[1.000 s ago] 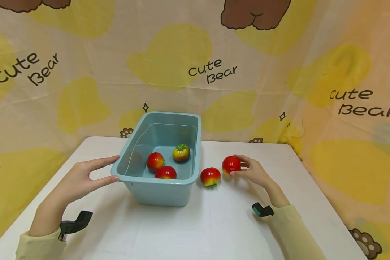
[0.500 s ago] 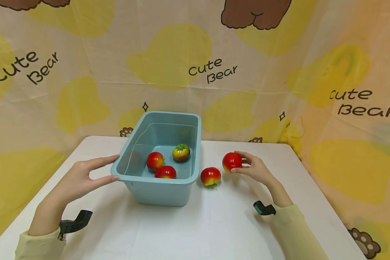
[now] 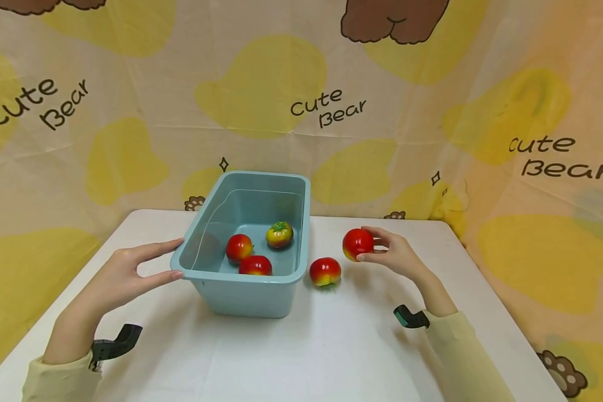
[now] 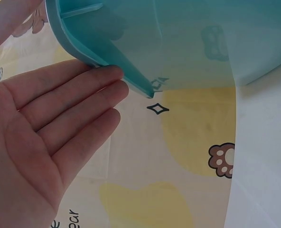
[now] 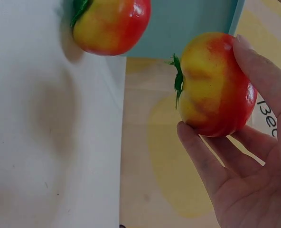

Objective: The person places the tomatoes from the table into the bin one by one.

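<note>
My right hand pinches a red and yellow tomato between thumb and fingertips, above the table. In the right wrist view the held tomato shows its green leafy top facing away from the palm. A second tomato lies on the table between that hand and a light blue plastic bin. Inside the bin are two red tomatoes and a yellower one with its green top up. My left hand touches the bin's left rim, its fingers straight along the outer wall in the left wrist view.
A white table carries everything. Behind it and at the sides hangs a printed cloth with yellow patches and bear lettering. A dark wrist mount sits at the left wrist and another mount at the right.
The right hand has raised its tomato off the table, a little up and away from the tomato lying beside it. The left hand and the bin have stayed in place.
</note>
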Demonstrator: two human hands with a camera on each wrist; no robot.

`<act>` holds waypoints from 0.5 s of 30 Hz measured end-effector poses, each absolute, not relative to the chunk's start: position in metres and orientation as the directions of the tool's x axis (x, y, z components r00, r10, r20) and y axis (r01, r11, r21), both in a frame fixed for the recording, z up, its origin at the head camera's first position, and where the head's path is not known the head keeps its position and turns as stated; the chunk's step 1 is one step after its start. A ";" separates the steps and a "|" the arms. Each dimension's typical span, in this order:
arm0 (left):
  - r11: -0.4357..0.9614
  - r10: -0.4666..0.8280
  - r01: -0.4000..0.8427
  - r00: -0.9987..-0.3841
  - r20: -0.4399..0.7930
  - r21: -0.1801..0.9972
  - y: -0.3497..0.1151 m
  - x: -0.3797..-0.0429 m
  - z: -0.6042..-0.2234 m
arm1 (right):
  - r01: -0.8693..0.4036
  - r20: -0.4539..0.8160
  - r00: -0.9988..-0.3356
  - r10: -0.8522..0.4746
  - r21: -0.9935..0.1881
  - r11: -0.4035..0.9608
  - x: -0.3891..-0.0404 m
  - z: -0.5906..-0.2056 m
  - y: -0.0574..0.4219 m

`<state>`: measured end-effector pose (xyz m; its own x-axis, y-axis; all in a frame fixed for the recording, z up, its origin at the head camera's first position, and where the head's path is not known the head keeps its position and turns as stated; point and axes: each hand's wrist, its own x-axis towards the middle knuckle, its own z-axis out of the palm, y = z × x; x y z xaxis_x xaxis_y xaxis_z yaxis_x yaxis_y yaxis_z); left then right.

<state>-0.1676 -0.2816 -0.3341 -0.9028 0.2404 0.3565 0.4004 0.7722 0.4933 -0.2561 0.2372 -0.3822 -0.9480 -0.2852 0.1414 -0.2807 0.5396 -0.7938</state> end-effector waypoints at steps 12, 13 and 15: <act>0.779 0.225 0.375 -0.915 0.335 0.502 -0.281 -0.167 -0.333 | -0.347 0.184 -0.926 -0.331 -0.762 0.546 -0.258 -0.364 0.234; 0.780 0.224 0.375 -0.915 0.335 0.502 -0.281 -0.167 -0.333 | -0.357 0.190 -0.922 -0.337 -0.756 0.548 -0.259 -0.362 0.233; 0.780 0.223 0.374 -0.915 0.335 0.502 -0.281 -0.167 -0.333 | -0.371 0.196 -0.918 -0.345 -0.735 0.567 -0.259 -0.357 0.232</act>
<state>-0.1667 -0.2813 -0.3328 -0.9153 0.2232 0.3352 0.3740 0.7799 0.5019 -0.2595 0.2323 -0.3574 -0.9177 -0.3453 0.1964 -0.3709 0.5675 -0.7351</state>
